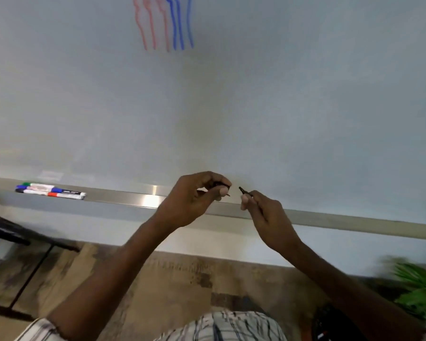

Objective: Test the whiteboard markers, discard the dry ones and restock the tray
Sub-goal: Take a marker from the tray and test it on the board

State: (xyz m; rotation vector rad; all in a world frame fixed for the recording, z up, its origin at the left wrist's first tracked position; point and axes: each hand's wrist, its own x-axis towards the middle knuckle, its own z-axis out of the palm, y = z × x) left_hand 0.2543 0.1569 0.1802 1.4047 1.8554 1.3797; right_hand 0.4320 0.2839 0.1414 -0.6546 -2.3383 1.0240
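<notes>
**Two hands (pixel 194 200) (pixel 271 217) hold a black marker (pixel 244 191) by the board (pixel 280 107)**

Far left and low down, black legs (pixel 22 271) of some furniture stand on the brown floor (pixel 172 279).

A little to the right, a few markers (pixel 51 190) lie side by side at the left end of the tray (pixel 123 196). They have green, blue and red on them. The tray is a long grey ledge along the bottom edge of the white board.

High up on the board there are three wavy red lines (pixel 149 25). Three wavy blue lines (pixel 180 23) are just to the right of them.

In the middle, both hands are up in front of the tray. The left hand is curled, and its fingers and thumb pinch a small dark piece (pixel 219 184). It is too blurry to say what the piece is.

Just to the right, the right hand pinches the black marker. Its bare tip points left at the dark piece. The tip and the piece are near but do not touch.

A checked shirt (pixel 231 326) is at the bottom.

Far right, a green plant (pixel 418 286) looks blurry.
</notes>
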